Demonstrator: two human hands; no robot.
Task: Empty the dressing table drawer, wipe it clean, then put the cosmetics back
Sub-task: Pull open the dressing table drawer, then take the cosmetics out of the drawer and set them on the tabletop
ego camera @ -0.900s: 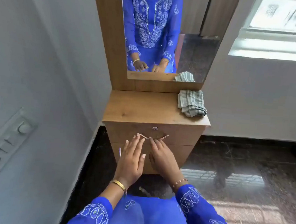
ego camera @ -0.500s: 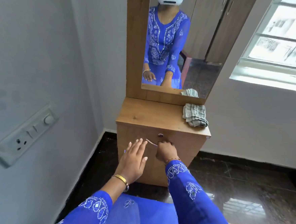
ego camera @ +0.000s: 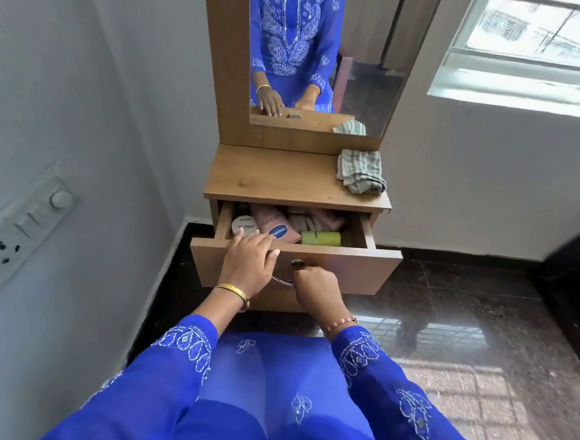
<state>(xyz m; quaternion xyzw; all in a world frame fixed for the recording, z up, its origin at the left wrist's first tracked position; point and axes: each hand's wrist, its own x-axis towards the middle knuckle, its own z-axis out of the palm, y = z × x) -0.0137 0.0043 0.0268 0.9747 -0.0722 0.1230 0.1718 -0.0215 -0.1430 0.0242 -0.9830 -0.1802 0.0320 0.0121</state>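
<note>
Gripping one handle (ego camera: 282, 281), two hands, one open drawer (ego camera: 347, 268), one cloth (ego camera: 360, 171).

Blue embroidered tunic, bangle and bracelet

Both long sleeves (ego camera: 183, 346) are bright blue, slightly sheer, stitched with white paisley and leaf motifs near the cuffs; the matching tunic front (ego camera: 270, 390) carries small white sprigs. A gold bangle (ego camera: 233, 293) circles the left wrist, a thin beaded bracelet (ego camera: 341, 323) the right.

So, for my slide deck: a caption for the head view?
Right hand holds the open drawer handle; left hand reaches toward the cosmetics.
</note>
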